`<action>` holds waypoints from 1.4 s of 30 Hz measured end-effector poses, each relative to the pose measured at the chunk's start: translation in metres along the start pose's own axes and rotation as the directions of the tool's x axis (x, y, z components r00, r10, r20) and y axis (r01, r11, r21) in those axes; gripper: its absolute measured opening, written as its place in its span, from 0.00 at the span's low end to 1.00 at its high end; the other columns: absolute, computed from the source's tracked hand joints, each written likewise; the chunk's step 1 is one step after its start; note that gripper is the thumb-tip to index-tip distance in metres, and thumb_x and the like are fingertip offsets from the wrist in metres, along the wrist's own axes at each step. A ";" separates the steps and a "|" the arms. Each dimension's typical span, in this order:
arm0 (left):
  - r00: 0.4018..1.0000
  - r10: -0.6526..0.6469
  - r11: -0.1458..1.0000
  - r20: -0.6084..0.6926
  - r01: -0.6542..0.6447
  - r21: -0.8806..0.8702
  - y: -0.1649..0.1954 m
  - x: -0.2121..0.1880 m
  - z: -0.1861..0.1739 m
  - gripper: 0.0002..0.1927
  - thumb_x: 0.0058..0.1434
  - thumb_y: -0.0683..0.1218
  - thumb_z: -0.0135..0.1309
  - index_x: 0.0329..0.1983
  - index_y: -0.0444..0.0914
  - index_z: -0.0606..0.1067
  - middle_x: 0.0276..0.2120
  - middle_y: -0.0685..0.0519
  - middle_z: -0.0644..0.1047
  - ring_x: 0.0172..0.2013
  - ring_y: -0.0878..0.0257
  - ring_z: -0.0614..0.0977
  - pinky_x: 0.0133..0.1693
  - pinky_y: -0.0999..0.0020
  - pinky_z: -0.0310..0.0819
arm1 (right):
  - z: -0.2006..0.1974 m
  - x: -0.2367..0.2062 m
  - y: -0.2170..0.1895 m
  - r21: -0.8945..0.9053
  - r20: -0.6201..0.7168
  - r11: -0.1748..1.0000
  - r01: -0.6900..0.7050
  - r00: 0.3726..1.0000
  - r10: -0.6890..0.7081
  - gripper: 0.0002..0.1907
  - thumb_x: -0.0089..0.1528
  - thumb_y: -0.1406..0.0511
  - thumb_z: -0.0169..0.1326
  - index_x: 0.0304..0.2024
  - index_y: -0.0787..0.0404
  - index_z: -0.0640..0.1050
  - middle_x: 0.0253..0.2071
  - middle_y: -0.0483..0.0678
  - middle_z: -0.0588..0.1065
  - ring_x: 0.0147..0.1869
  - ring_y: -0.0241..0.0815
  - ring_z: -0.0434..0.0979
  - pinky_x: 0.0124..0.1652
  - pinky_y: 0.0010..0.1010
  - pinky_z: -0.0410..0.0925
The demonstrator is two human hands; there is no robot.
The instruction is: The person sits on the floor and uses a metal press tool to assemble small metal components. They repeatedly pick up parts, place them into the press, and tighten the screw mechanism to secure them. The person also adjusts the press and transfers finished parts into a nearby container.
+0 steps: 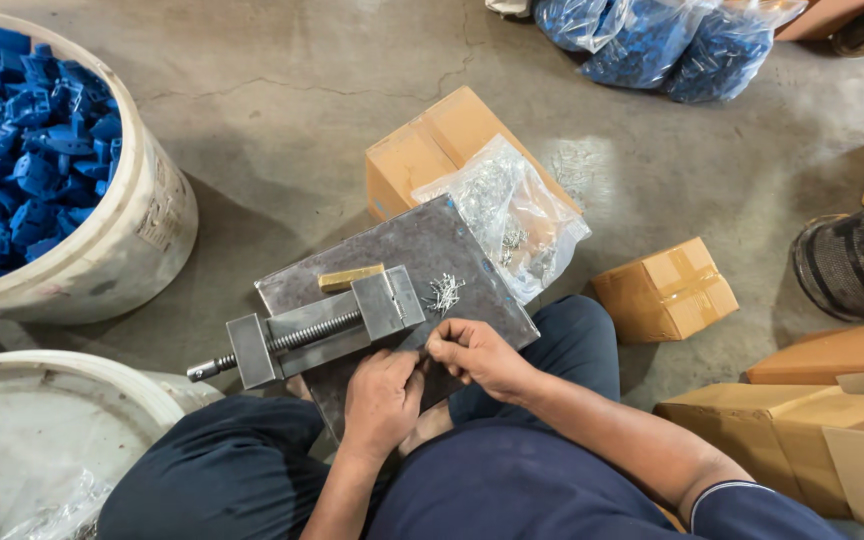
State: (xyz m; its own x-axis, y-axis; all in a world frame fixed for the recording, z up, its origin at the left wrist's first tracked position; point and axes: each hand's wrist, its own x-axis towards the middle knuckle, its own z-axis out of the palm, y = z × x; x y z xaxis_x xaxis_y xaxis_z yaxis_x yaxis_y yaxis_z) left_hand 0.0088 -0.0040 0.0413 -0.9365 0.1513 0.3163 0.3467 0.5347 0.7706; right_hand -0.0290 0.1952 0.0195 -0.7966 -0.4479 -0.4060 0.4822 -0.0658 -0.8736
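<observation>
Vise (pixel 327 330), grey steel, threaded screw, hands (pixel 430 375) adjoining

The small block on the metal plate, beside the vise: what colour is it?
The small block is brass yellow, seen best in the head view.

**Small vise on steel plate, pins beside it**

Grey metal vise (pixel 327 330) lies flat and diagonal on a dark steel plate (pixel 422 245) that rests across the person's lap. Its threaded screw points lower left, its sliding jaw block sits upper right. A brass-coloured bar (pixel 350 277) lies just behind it. A loose pile of small silver pins (pixel 443 292) lies right of the jaw.
</observation>
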 end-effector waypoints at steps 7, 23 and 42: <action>1.000 0.011 1.000 -0.002 -0.011 0.004 -0.003 -0.001 0.001 0.04 0.52 0.40 0.57 0.31 0.36 0.77 0.28 0.46 0.79 0.32 0.45 0.79 0.37 0.51 0.73 | -0.004 0.000 0.009 0.165 0.041 0.984 -0.067 0.997 0.061 0.08 0.67 0.62 0.58 0.40 0.61 0.76 0.30 0.40 0.73 0.28 0.25 0.67 0.24 0.17 0.61; 1.000 0.019 0.999 -0.023 -0.019 -0.030 -0.024 -0.017 0.017 0.09 0.59 0.46 0.60 0.40 0.37 0.78 0.30 0.45 0.78 0.34 0.46 0.79 0.40 0.53 0.73 | 0.005 -0.015 -0.026 -0.748 0.192 0.426 0.509 0.780 -0.596 0.05 0.65 0.73 0.61 0.42 0.64 0.79 0.39 0.49 0.78 0.39 0.39 0.78 0.40 0.28 0.71; 0.998 0.054 0.998 -0.012 -0.054 -0.017 -0.016 -0.014 0.007 0.11 0.62 0.47 0.61 0.43 0.37 0.80 0.30 0.50 0.80 0.34 0.52 0.80 0.42 0.57 0.75 | 0.017 0.015 -0.065 -0.754 0.329 0.264 0.601 0.694 -0.640 0.05 0.69 0.73 0.63 0.45 0.65 0.79 0.43 0.50 0.77 0.42 0.40 0.80 0.42 0.28 0.73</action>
State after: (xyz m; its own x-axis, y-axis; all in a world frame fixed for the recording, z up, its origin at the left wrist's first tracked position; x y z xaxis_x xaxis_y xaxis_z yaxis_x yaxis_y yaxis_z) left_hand 0.0158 -0.0084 0.0210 -0.9159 0.1698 0.3638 0.3975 0.5113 0.7620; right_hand -0.0660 0.1772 0.0743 -0.7417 -0.5622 0.3658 -0.6264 0.3855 -0.6775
